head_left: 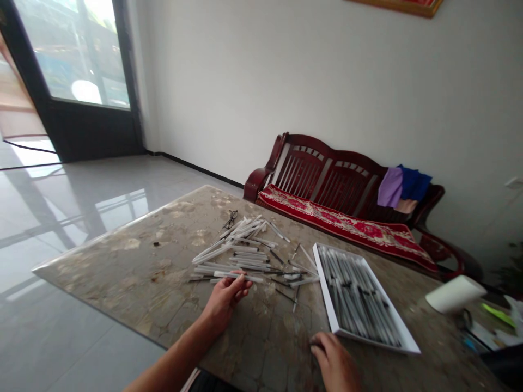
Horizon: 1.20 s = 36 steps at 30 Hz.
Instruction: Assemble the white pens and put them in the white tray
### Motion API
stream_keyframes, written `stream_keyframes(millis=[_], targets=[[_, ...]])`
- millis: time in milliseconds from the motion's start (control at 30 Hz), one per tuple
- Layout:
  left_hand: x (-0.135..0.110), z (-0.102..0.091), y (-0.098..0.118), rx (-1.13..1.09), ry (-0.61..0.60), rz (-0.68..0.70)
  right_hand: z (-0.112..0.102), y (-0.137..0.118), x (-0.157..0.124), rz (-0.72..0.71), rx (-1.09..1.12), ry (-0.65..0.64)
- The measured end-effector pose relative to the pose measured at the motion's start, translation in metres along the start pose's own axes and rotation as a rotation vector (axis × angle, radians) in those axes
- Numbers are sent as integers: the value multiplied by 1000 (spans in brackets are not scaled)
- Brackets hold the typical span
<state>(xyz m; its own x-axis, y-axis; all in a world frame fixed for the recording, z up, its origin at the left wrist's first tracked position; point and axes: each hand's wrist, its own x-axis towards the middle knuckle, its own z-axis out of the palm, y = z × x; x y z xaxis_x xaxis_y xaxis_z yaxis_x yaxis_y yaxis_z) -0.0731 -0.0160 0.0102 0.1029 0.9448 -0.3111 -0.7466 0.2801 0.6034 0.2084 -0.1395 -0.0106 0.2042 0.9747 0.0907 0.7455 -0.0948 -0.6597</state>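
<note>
My left hand (225, 298) reaches over a brown marble table (122, 267) and pinches one white pen barrel (239, 276) at the near edge of a loose pile of pen parts (241, 250). Several white barrels and thin dark refills lie scattered in that pile. My right hand (335, 360) rests on the table near its front edge, fingers curled down, just in front of a white tray (330, 310) packed with several finished pens. Whether the right hand holds anything is hidden.
A pair of glasses (230, 219) lies at the far side of the pile. A white roll (454, 294) and small items sit at the table's right end. A dark wooden bench (327, 179) with a red cushion stands behind the table.
</note>
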Motion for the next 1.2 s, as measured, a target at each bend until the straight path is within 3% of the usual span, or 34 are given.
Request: stream_keyframes(millis=[167,233,400,667,1033,1200], targets=[[1,2,-2,16,-1,9,36,-53,36,98,455,76],[2,1,-2,-13,17,27,47,-80,51,76,616,111],[4,1,-3,-19,9,31,63,-122,79,13,770,134],[3,4,-2,-10,-2,3,75,-126,89,34,773,66],[7,3,-6,12,-4,28,79,-118,91,-76,622,139],[6,6,-7,57,-17,49,82,-114,94,-62,634,130]])
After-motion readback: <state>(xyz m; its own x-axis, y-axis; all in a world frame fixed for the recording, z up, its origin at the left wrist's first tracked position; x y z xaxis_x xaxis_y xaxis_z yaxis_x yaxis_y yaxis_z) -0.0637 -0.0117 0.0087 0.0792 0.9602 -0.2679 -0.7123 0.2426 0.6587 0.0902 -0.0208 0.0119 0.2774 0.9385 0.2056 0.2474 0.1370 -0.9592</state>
